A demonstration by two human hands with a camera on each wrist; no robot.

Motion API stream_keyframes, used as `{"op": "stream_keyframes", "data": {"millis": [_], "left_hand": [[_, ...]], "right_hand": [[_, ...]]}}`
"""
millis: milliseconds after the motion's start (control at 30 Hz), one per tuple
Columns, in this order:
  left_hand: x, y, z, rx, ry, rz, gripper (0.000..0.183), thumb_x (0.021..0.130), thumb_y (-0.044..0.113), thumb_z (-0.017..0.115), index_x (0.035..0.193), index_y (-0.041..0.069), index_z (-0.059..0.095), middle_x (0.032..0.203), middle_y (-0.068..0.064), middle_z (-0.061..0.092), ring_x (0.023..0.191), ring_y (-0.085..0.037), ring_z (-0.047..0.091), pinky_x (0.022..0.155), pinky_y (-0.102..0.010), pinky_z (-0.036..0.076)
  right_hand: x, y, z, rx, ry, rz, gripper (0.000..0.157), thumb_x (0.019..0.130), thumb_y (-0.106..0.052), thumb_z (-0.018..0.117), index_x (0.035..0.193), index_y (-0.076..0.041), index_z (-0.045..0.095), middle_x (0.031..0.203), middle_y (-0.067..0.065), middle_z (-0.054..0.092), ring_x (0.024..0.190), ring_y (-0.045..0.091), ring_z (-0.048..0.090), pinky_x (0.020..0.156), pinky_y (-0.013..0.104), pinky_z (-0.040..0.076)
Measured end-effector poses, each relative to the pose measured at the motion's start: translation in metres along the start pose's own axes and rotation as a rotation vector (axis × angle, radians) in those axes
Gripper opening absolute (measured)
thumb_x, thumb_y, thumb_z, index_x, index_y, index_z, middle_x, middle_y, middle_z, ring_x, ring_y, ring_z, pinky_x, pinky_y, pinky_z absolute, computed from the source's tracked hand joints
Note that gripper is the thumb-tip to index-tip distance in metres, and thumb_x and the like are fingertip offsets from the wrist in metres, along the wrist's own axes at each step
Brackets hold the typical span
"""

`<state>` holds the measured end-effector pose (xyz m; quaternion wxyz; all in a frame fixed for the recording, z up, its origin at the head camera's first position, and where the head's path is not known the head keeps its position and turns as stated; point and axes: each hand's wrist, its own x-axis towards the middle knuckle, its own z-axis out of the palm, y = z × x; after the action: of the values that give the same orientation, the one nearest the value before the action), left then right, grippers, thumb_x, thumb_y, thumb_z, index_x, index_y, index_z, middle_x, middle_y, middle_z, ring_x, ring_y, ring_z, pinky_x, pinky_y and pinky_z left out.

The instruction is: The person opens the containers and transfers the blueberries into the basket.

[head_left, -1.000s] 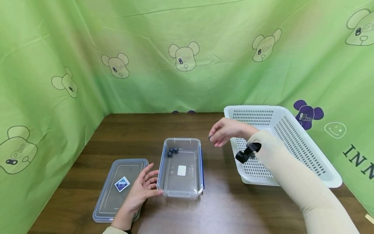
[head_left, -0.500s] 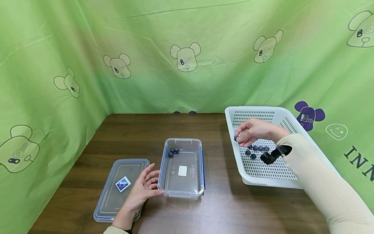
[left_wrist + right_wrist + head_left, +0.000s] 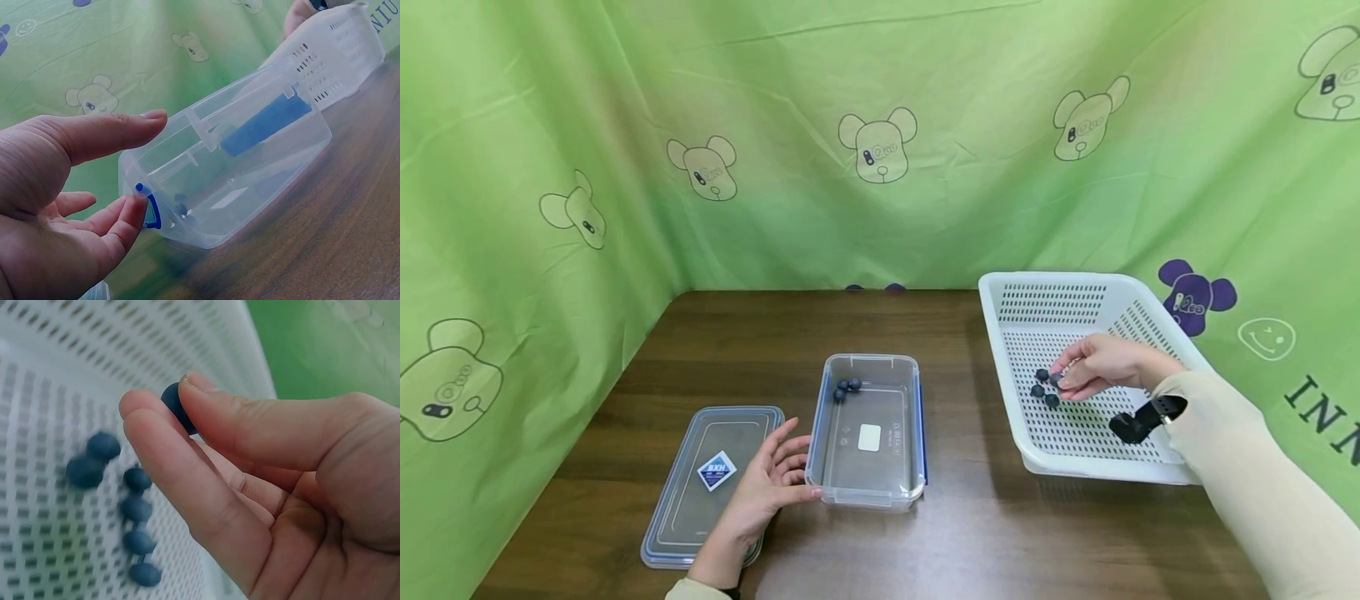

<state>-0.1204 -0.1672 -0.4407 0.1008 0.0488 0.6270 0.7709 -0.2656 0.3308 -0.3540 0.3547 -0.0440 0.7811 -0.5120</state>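
Right hand [image 3: 1101, 365] has moved since the earlier frame: further right in the head view, and lower into the white basket [image 3: 1105, 470] at centre right. Left hand [image 3: 767, 483], container and lid look unmoved.

Right fingers: narrow, thumb and fingertips pinching one berry [image 3: 174, 408]. Tip pinch makes sense on something that small, round and probably soft; a full grip could crush it. Loose berries [image 3: 137, 509] sit just beside on the slotted basket floor, four in a row plus a pair; the low sides likely keep them from rolling off.

Left fingers: wide and relaxed, touching the left wall and near-left corner of the clear container [image 3: 850, 463], lower centre, not wrapped round it. Reads as steadying a light box. Three dark berries [image 3: 842, 386] are clustered in its upper-left corner.

Lid [image 3: 685, 517] lies flat at lower left, partly behind the left hand, apart from the container; presumably parked there so the top stays accessible. Everything's on one brown worktop [image 3: 775, 333].

Text: lid's blue diamond sticker [image 3: 717, 471] seems to say "BXH"; smaller print too blurred. White patch [image 3: 869, 437] in the container: nothing legible; moulded marks beside it, too faint. Green curtain [image 3: 880, 233]: bear heads with "Qoo"-ish lettering, unsure, plus "INN", cut off at right edge.
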Motion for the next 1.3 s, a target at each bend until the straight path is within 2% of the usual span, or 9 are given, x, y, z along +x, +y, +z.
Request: {"op": "stream_keyframes", "data": {"millis": [367,733,1100,1300], "left_hand": [[0.001,-0.001,-0.001,0.007,-0.004,0.012,0.106,0.069,-0.016,0.081,0.153,-0.009,0.016,0.136,-0.028,0.047,0.103,-0.017,0.058,0.086,-0.024,0.052],[0.001,-0.001,-0.001,0.001,-0.019,0.026,0.106,0.069,-0.015,0.082,0.152,-0.01,0.016,0.136,-0.028,0.047,0.103,-0.017,0.058,0.086,-0.024,0.052],[0.0,0.0,0.0,0.013,-0.001,0.008,0.105,0.069,-0.017,0.081,0.152,-0.009,0.017,0.137,-0.03,0.046,0.103,-0.018,0.057,0.084,-0.024,0.052],[0.0,0.0,0.0,0.011,-0.006,0.005,0.105,0.069,-0.017,0.08,0.153,-0.008,0.016,0.137,-0.03,0.045,0.103,-0.018,0.057,0.084,-0.024,0.052]], "right_hand": [[-0.002,0.03,-0.01,-0.014,0.081,0.149,0.013,0.09,0.009,0.064,0.103,0.009,0.06,0.079,0.015,0.069,0.072,0.021,0.071,0.07,0.033,0.06],[0.005,0.042,-0.004,-0.068,0.134,0.219,0.017,0.088,0.01,0.065,0.104,0.007,0.062,0.073,0.015,0.069,0.065,0.019,0.07,0.063,0.032,0.059],[0.003,0.041,-0.003,-0.044,0.129,0.209,0.023,0.089,0.008,0.065,0.111,0.011,0.06,0.075,0.016,0.07,0.066,0.021,0.071,0.064,0.033,0.06],[-0.002,0.038,-0.007,-0.02,0.099,0.172,0.026,0.091,0.005,0.063,0.115,0.013,0.058,0.076,0.015,0.07,0.066,0.02,0.07,0.066,0.034,0.06]]}}
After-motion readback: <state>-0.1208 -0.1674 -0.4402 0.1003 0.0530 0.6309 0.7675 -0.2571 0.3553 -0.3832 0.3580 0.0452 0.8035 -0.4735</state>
